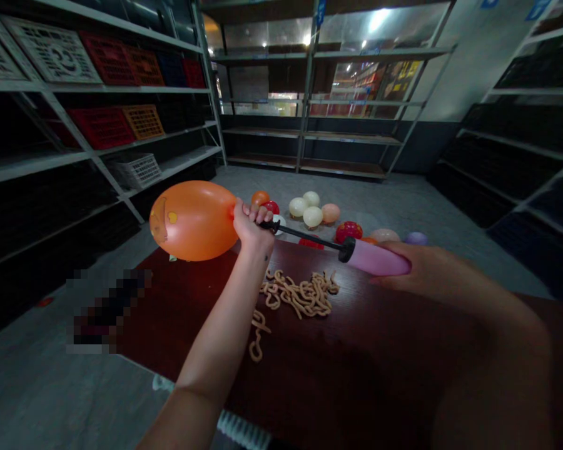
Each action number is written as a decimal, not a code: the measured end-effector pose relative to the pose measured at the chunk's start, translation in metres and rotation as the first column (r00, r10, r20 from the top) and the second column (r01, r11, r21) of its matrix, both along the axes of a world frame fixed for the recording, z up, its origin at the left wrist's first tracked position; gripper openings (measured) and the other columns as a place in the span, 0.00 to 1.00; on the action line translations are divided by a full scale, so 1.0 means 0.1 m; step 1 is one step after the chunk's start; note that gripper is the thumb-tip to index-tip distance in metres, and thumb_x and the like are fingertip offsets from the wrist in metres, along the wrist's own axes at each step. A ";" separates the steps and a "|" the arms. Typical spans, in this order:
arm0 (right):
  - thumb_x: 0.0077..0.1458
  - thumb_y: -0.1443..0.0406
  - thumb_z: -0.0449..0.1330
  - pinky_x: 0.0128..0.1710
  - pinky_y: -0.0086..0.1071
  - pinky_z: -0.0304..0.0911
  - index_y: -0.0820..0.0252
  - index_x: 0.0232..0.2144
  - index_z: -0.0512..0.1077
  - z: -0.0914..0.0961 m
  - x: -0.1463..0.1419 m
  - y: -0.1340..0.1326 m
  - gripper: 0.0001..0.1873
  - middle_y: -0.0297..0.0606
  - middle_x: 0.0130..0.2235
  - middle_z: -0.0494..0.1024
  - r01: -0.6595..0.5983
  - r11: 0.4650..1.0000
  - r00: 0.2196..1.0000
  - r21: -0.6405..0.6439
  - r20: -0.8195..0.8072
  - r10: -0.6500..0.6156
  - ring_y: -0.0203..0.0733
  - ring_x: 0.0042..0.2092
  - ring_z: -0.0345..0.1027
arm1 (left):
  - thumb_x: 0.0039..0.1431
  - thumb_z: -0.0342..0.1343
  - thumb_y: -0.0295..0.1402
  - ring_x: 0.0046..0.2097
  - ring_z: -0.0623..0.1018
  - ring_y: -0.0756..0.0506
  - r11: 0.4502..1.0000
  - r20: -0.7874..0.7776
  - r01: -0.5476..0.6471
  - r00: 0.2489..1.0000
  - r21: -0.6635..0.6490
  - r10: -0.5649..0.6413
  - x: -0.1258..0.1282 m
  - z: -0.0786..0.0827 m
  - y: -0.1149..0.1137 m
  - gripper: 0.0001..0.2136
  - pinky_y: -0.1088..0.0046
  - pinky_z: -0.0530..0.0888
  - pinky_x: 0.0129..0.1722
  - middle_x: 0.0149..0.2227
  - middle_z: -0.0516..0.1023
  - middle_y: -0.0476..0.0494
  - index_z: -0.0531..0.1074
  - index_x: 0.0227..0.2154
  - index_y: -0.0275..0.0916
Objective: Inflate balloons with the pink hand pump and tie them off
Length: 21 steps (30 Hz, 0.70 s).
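Observation:
An inflated orange balloon (197,219) with a yellow mark and a drawn face hangs at the left of the head view. My left hand (252,222) is closed around its neck and the black end of a balloon pump. The pump's black rod (304,235) runs right into a pink barrel (375,257). My right hand (420,267) grips the far end of that barrel, its fingers partly hidden. Below the pump, a tangle of beige cords (304,294) lies on the dark red-brown table (366,350).
Beyond the table, white balloons (312,217), a red balloon (348,232) and a purple balloon (415,239) lie on the floor. A metal shelf (304,131) stands at the back. Red crates (102,127) fill shelving on the left. Dark shelving (507,169) lines the right.

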State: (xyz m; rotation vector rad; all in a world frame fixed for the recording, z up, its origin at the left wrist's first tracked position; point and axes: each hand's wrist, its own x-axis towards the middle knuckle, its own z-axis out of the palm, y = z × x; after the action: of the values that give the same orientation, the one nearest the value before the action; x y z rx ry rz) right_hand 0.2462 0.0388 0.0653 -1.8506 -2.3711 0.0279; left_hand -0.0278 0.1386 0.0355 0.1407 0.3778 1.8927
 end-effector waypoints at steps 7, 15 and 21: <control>0.49 0.50 0.64 0.29 0.39 0.63 0.44 0.44 0.79 0.14 -0.16 -0.06 0.19 0.37 0.38 0.83 0.181 0.976 0.983 -0.119 0.031 -0.179 0.52 0.35 0.76 | 0.71 0.46 0.32 0.16 0.52 0.55 0.999 0.071 -0.030 0.997 -0.025 0.032 0.14 -0.08 0.00 0.20 0.77 0.53 0.18 0.16 0.48 0.57 0.50 0.21 0.40; 0.56 0.51 0.59 0.29 0.35 0.56 0.50 0.45 0.77 0.08 -0.55 -0.02 0.18 0.39 0.37 0.82 0.063 0.998 0.986 0.004 0.152 -0.063 0.50 0.36 0.75 | 0.69 0.51 0.37 0.16 0.52 0.55 0.996 0.050 0.071 0.996 -0.053 -0.068 0.51 -0.09 -0.20 0.22 0.76 0.53 0.19 0.16 0.48 0.58 0.50 0.21 0.40; 0.55 0.51 0.60 0.32 0.35 0.59 0.53 0.42 0.76 -0.09 -0.61 0.04 0.18 0.41 0.39 0.82 0.030 0.999 0.993 -0.026 0.111 -0.027 0.51 0.38 0.75 | 0.69 0.52 0.39 0.16 0.52 0.55 0.978 0.045 0.169 0.985 -0.119 -0.165 0.69 -0.14 -0.30 0.23 0.76 0.53 0.18 0.15 0.48 0.58 0.51 0.20 0.40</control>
State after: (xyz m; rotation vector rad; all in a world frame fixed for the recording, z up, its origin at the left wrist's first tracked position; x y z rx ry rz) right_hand 0.1850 0.0424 0.0568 -1.9467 -2.4274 -0.0466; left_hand 0.0410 0.1090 0.0218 0.0549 0.4438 1.6996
